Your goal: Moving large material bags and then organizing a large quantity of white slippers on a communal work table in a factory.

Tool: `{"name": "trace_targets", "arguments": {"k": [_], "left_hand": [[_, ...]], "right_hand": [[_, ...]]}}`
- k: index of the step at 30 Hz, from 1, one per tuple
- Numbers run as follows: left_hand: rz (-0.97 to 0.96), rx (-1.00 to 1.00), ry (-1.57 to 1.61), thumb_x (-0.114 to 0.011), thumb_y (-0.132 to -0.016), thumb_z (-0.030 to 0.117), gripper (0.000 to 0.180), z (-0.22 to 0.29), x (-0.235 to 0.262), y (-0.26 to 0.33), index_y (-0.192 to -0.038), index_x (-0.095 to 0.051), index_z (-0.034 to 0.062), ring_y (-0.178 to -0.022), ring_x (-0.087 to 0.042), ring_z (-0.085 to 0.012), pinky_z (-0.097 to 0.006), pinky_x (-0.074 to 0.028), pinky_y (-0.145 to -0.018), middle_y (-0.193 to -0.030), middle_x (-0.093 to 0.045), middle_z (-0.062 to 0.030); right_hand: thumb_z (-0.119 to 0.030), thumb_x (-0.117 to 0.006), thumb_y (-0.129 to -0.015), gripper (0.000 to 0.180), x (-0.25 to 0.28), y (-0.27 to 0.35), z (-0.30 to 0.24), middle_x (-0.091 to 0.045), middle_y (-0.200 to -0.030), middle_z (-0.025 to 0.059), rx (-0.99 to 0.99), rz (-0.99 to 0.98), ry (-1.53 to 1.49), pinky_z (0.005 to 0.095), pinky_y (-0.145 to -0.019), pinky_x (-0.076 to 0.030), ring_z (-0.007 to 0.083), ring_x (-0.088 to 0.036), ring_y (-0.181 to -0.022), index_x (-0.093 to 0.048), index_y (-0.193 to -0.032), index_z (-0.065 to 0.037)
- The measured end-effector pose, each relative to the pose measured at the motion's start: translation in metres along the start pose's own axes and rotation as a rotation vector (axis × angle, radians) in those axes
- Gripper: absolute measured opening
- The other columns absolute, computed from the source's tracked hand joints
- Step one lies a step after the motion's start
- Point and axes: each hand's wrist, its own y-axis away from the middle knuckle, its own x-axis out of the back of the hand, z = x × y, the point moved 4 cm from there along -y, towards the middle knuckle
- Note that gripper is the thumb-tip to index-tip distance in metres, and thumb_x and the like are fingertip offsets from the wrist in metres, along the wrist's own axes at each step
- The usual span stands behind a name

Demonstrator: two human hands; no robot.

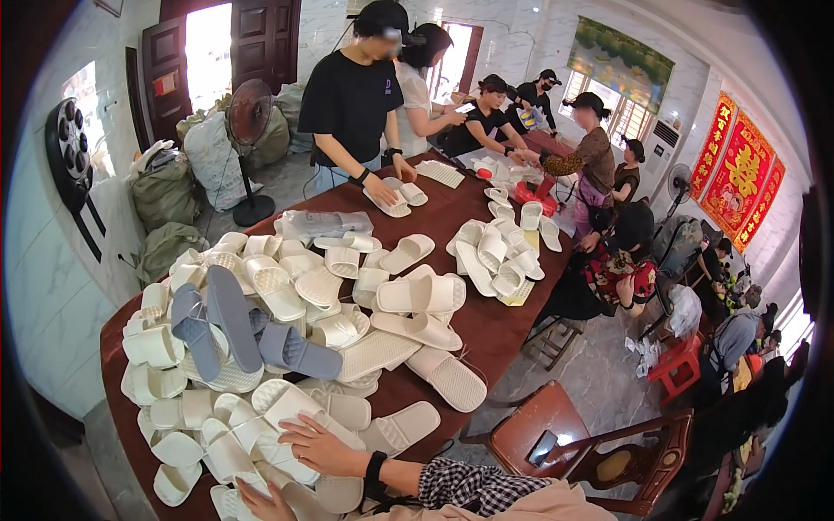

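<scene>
Two hands are busy at the near end of a big slipper heap.

In the head view, the right hand has its fingers spread on a cream slipper; I can't tell if it grips or just rests there. The left hand is partly hidden, so I can't tell if it holds anything. To do this well, I think the hands should hold the slipper by its sides, lift it gently so the heap doesn't slide, and not squash the soft-looking strap. The cream slipper lies under the right fingers and pokes out past them; the left hand is lower and more to the left. Grey slippers sit farther up the heap on the red-brown table, apart from both hands.
</scene>
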Motion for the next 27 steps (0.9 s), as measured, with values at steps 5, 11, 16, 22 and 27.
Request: {"name": "trace_targets", "arguments": {"k": [5, 11, 16, 22, 27], "left_hand": [[-0.100, 0.099, -0.101, -0.051, -0.087, 0.052, 0.076, 0.0183, 0.0218, -0.0001, -0.141, -0.030, 0.0026, -0.116, -0.043, -0.0461, -0.051, -0.038, -0.095, -0.129, -0.042, -0.0307], [-0.100, 0.095, -0.095, -0.050, -0.088, 0.053, 0.076, 0.0148, 0.0191, 0.0006, -0.141, -0.030, 0.0029, -0.117, -0.043, -0.0457, -0.052, -0.038, -0.094, -0.129, -0.042, -0.0298], [-0.087, 0.080, -0.097, -0.048, -0.088, 0.054, 0.075, 0.0164, 0.0186, 0.0013, -0.142, -0.029, 0.0043, -0.116, -0.044, -0.0457, -0.052, -0.039, -0.093, -0.129, -0.042, -0.0298], [-0.104, 0.079, -0.115, -0.047, -0.089, 0.055, 0.075, 0.0137, 0.0182, 0.0013, -0.142, -0.029, 0.0057, -0.113, -0.045, -0.0470, -0.053, -0.040, -0.091, -0.127, -0.043, -0.0302], [-0.106, 0.074, -0.129, -0.046, -0.089, 0.054, 0.074, 0.0116, 0.0176, 0.0010, -0.142, -0.029, 0.0053, -0.112, -0.046, -0.0472, -0.054, -0.041, -0.090, -0.127, -0.043, -0.0301]], "right_hand": [[-0.012, -0.057, -0.082, 0.009, -0.0011, -0.0043, -0.0067, -0.049, -0.125, 0.0035, 0.024, 0.019, 0.006, 0.0461, -0.114, -0.012, 0.0212, -0.026, -0.136, -0.052, -0.078, -0.006], [-0.012, -0.057, -0.083, 0.009, -0.0030, -0.0041, -0.0057, -0.049, -0.125, 0.0033, 0.020, 0.009, 0.018, 0.0462, -0.114, -0.012, 0.0211, -0.026, -0.136, -0.053, -0.078, -0.006], [-0.013, -0.056, -0.083, 0.008, -0.0011, -0.0035, -0.0063, -0.049, -0.125, 0.0032, 0.026, 0.010, 0.022, 0.0462, -0.115, -0.012, 0.0209, -0.026, -0.137, -0.053, -0.079, -0.006], [-0.012, -0.058, -0.081, 0.008, -0.0008, -0.0033, -0.0059, -0.048, -0.126, 0.0033, 0.026, -0.009, 0.005, 0.0464, -0.115, -0.011, 0.0209, -0.025, -0.137, -0.052, -0.080, -0.006], [-0.012, -0.059, -0.081, 0.009, -0.0007, -0.0035, -0.0066, -0.047, -0.127, 0.0034, 0.038, -0.009, 0.017, 0.0469, -0.115, -0.010, 0.0212, -0.024, -0.137, -0.052, -0.079, -0.006]]}}
